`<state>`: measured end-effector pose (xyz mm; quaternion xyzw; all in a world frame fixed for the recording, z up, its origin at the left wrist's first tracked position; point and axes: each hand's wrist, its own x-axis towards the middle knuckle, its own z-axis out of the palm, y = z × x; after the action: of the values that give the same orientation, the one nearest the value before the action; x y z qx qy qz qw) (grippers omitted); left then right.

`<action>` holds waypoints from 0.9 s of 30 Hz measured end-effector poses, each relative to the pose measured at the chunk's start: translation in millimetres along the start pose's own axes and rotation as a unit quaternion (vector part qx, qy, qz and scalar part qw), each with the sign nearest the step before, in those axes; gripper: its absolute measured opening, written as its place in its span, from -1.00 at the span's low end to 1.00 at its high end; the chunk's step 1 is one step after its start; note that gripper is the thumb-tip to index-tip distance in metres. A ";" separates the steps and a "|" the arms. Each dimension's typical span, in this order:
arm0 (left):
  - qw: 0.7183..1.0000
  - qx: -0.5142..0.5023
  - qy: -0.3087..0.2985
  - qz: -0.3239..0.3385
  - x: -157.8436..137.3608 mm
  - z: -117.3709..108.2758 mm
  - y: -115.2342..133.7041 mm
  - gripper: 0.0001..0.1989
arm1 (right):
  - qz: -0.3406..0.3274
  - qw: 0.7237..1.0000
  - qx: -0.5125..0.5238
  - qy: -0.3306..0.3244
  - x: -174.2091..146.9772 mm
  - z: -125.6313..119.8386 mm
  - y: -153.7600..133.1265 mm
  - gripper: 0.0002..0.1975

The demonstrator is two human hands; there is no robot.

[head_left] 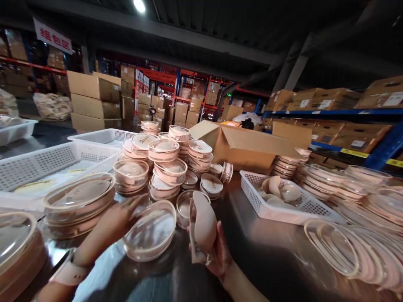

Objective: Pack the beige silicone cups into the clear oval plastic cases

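My right hand point(218, 253) grips a beige moulded bra point(205, 222), its cups nested together and standing on end above the dark table. To the left, my left hand point(127, 214) has its fingers stretched out at the far left rim of a round clear-lidded case point(151, 230). That case sits slightly tilted, with a pale pink base. The tips of the left fingers are hard to make out. Just behind the bra stands another clear-lidded case point(185, 205), partly covered by it. Stacks of similar round cases point(166, 170) rise behind both hands.
At the right, a white perforated basket point(267, 209) holds beige cups, beside rows of clear lids point(330, 247). White baskets point(63, 157) and large cases point(80, 201) stand on the left. An open cardboard box point(245, 147) sits behind; loaded shelves point(333, 111) stand beyond.
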<state>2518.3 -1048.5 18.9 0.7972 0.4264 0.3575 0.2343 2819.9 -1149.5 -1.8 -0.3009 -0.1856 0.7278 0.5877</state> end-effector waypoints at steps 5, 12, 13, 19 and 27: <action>0.935 0.280 -0.122 0.183 -13.1 50.4 15.1 -0.59 | 0.002 0.999 -0.021 0.029 7.2 -0.5 1.3 -0.39; 0.862 0.376 0.041 0.336 -15.5 66.1 -0.3 -0.64 | -0.347 0.852 -0.384 0.071 10.9 -14.5 -7.8 -0.47; 0.870 0.369 0.071 0.319 -14.6 60.8 -0.3 -0.70 | -0.445 0.748 -0.492 0.014 9.9 -15.2 -13.0 -0.55; 0.901 0.323 0.143 0.252 -18.8 56.5 17.1 -0.78 | -0.575 0.255 -0.758 -0.171 4.4 1.3 -20.6 -0.76; 0.907 0.221 0.184 0.308 -33.6 78.2 42.5 -0.72 | -0.605 0.199 -0.756 -0.150 -13.5 18.1 -1.9 -0.70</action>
<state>2587.5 -1104.8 -14.3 0.8402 0.2633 0.4490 -0.1523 2811.2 -1160.6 16.0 -0.2825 -0.8576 -0.3060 0.3018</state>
